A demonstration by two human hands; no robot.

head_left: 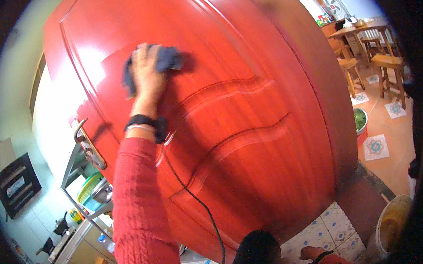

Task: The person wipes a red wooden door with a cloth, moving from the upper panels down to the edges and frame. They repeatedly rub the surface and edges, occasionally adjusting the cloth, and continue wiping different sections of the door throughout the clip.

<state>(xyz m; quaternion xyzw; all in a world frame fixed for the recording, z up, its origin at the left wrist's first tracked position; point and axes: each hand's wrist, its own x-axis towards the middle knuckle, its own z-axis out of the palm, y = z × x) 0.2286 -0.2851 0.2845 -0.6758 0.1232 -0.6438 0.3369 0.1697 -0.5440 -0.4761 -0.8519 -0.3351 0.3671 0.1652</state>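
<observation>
My left hand (148, 73) presses a dark blue-grey cloth (169, 58) flat against a glossy red panelled door (241, 159), above its curved mouldings. Its sleeve is red knit, with a dark band at the wrist. The door's metal lever handle and lock plate (92, 149) are at the left, below this hand. Low at the right, my right hand (311, 253) hangs over the tiled floor with its fingers partly curled; whether it holds anything is unclear. A dark cord (207, 206) runs down in front of the door.
A stained bucket (394, 226) stands at the lower right, beside the doorway's dark threshold. Behind the door at left are a metal rack (71, 194) with basins, a stove and a range hood. Wooden stools (387, 60), a table and a tub of greens (360, 122) are at right.
</observation>
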